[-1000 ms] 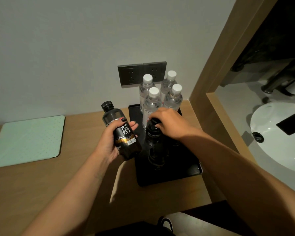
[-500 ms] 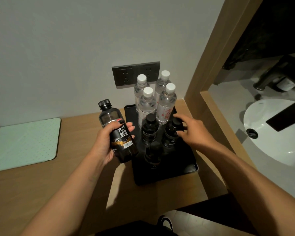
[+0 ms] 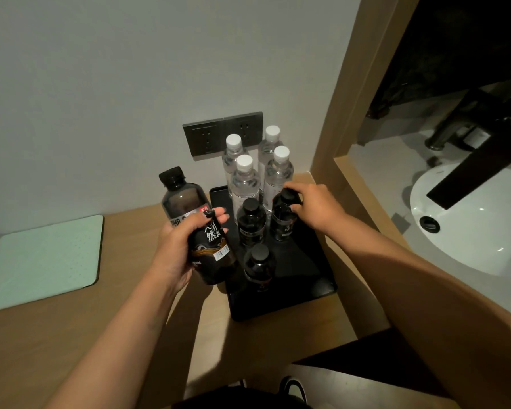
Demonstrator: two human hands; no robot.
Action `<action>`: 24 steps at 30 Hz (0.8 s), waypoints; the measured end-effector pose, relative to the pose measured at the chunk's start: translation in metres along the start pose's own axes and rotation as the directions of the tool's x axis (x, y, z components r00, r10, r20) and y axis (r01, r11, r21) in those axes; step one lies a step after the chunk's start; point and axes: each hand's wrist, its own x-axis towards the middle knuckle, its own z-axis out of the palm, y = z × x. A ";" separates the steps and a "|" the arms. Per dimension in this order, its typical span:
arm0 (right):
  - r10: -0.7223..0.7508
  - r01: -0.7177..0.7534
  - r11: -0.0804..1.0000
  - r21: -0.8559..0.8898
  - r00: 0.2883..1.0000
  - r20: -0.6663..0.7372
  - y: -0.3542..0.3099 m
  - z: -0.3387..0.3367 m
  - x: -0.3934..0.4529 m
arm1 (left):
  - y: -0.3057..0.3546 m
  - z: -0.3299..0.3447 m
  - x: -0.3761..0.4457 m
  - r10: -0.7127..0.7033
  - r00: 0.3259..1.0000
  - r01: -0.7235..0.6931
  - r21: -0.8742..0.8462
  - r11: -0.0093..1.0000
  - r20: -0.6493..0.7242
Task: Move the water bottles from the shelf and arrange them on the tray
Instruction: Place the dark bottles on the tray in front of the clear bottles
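Black tray sits on the wooden desk by the wall, its far end filled with four clear bottles with white caps, standing upright in two rows. Nearer on the tray stand three dark bottles: one in the middle, one to its right, and one closer to the near edge. The left hand is raised above the desk just left of the tray, forearm reaching in from below, its grip wrapped round a fourth dark bottle held tilted, cap away and leaning left, fingers across the label. The right hand reaches in from the right with the arm stretched over the tray's corner, palm down, its grip curled over the cap and shoulder of the right dark bottle, which stands on the tray. A pale green mat lies on the desk to the far left.
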 end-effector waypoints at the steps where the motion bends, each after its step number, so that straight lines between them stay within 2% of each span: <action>1: 0.002 -0.003 1.000 -0.029 0.999 -0.035 -0.003 -0.006 -0.006 | 0.004 0.002 -0.005 0.036 0.999 -0.037 0.045 0.998 0.015; 3: -0.029 0.037 0.999 0.028 0.971 -0.239 -0.016 -0.025 -0.023 | 0.012 0.007 -0.014 0.099 0.992 -0.108 0.132 0.985 0.073; 4: -0.036 0.089 0.986 0.141 0.940 -0.339 -0.028 -0.039 -0.032 | 0.017 0.011 -0.018 0.126 0.986 -0.145 0.182 0.973 0.112; 5: -0.024 0.149 0.943 0.299 0.923 -0.384 -0.042 -0.054 -0.042 | 0.021 0.016 -0.020 0.147 0.978 -0.180 0.235 0.955 0.150; 7: -0.067 0.235 0.779 0.581 0.953 -0.295 -0.069 -0.084 -0.060 | 0.024 0.030 -0.024 0.170 0.960 -0.241 0.346 0.907 0.224; 8: -0.137 0.249 0.728 0.639 0.966 -0.220 -0.081 -0.095 -0.068 | 0.024 0.039 -0.026 0.184 0.948 -0.280 0.400 0.873 0.261; 10: -0.266 0.277 0.728 0.627 0.957 -0.114 -0.095 -0.106 -0.080 | 0.021 0.058 -0.028 0.215 0.920 -0.357 0.473 0.806 0.327; 12: -0.292 0.299 0.794 0.529 0.951 -0.099 -0.099 -0.108 -0.087 | 0.017 0.072 -0.030 0.226 0.909 -0.386 0.505 0.772 0.349; 16: -0.226 0.268 0.850 0.454 0.963 -0.146 -0.085 -0.108 -0.099 | 0.007 0.087 -0.033 0.159 0.910 -0.361 0.541 0.759 0.384; 20: -0.146 0.203 0.864 0.461 0.977 -0.157 -0.065 -0.108 -0.118 | 0.005 0.076 -0.035 0.001 0.842 -0.397 0.620 0.676 0.539; 22: -0.082 0.159 0.872 0.463 0.980 -0.181 -0.054 -0.112 -0.124 | 0.002 0.060 -0.035 0.035 0.870 -0.410 0.680 0.608 0.493; 24: -0.016 0.102 0.886 0.452 0.982 -0.190 -0.041 -0.116 -0.125 | -0.009 0.045 -0.034 0.093 0.917 -0.376 0.758 0.533 0.389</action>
